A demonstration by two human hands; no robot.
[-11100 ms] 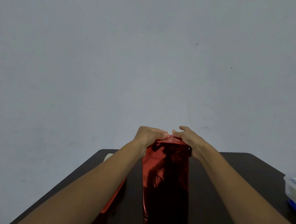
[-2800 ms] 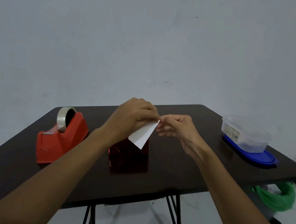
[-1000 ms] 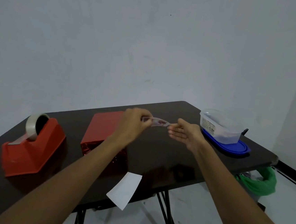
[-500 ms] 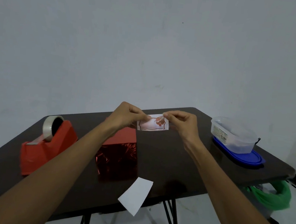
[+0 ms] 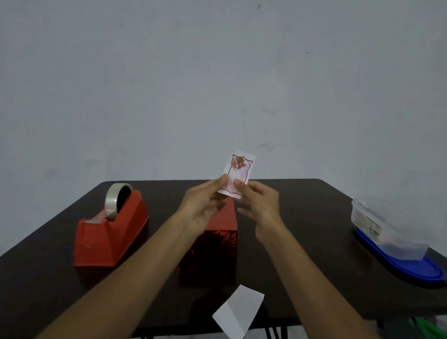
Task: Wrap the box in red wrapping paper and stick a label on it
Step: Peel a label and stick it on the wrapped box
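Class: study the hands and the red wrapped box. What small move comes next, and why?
Probably lower the small white printed label, pinched by the left hand and right hand, onto the shiny red foil-wrapped box: it looks wrapped and bears no visible label.

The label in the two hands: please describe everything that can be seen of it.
The label is a small white rectangle, thin like paper, with a red-brown ornate frame and a red picture near its top, too small to read. It stands upright in the air above the red wrapped box. The left hand and right hand pinch its lower end.
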